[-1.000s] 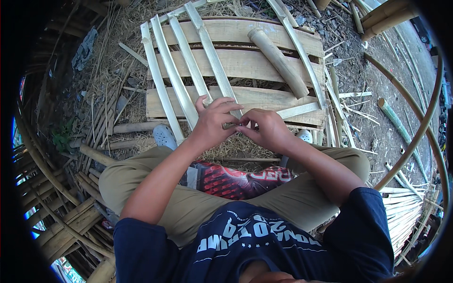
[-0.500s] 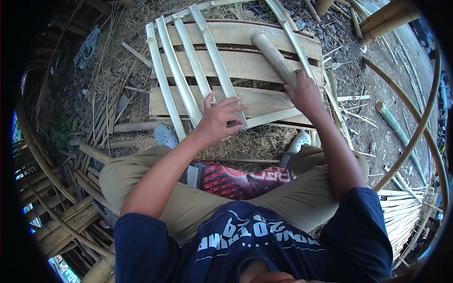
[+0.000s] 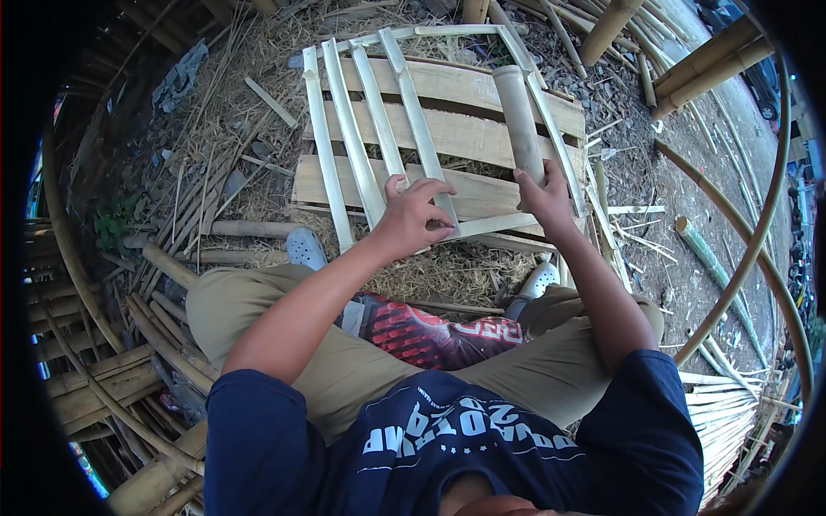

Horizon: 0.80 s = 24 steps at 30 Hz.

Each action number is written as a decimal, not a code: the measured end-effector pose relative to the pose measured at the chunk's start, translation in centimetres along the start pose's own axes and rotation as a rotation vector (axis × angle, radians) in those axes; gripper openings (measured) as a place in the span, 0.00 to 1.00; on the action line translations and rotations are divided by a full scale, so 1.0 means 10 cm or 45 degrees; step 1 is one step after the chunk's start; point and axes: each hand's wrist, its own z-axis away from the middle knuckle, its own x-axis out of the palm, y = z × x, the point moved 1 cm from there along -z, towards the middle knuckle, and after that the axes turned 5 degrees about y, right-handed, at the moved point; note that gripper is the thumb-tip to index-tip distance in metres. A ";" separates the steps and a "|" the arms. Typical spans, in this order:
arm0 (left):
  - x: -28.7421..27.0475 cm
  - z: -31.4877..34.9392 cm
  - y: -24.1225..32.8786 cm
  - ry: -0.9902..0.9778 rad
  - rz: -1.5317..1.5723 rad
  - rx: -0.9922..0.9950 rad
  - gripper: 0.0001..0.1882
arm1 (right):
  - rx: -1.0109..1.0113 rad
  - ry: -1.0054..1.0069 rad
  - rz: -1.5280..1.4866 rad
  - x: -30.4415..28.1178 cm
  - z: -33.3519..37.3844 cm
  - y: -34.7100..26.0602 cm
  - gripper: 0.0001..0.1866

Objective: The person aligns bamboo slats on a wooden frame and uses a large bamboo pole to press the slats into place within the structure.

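Note:
A frame of split bamboo strips (image 3: 325, 155) lies on a platform of wooden slats (image 3: 465, 131). My left hand (image 3: 411, 217) rests over the frame's near side, where a long strip meets the near cross strip (image 3: 501, 223). Its thumb and forefinger are pinched at that joint; whatever is between them is too small to make out. In my right hand (image 3: 548, 196) is a short, thick bamboo piece (image 3: 518, 113), gripped at its near end. Its far end points away from me, above the right part of the slats.
Straw and bamboo scraps cover the ground around the platform. Bamboo poles (image 3: 228, 229) lie at the left, beside my shoe (image 3: 305, 248). A green bamboo length (image 3: 721, 279) and curved poles (image 3: 750, 249) are at the right. Split strips (image 3: 723, 413) fan out at the lower right.
The bamboo piece has swung from leaning left to pointing almost straight away from me, as my right hand turned. My left hand keeps its pinch at the joint. The whole view has shifted slightly.

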 end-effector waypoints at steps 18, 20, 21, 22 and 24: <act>-0.38 0.01 0.51 -0.141 0.595 -0.832 0.08 | 0.373 -0.893 -0.628 0.04 0.74 0.24 0.23; -0.32 0.06 0.50 -0.123 0.615 -0.752 0.07 | 0.328 -0.873 -0.578 0.04 0.74 0.14 0.22; -0.32 0.06 0.52 -0.156 0.571 -0.761 0.08 | 0.278 -0.858 -0.552 0.04 0.73 0.11 0.24; -0.32 0.06 0.53 -0.188 0.527 -0.770 0.08 | 0.228 -0.843 -0.525 0.05 0.73 0.08 0.26; -0.30 0.06 0.56 -0.190 0.514 -0.762 0.09 | 0.249 -0.856 -0.522 0.04 0.75 -0.02 0.27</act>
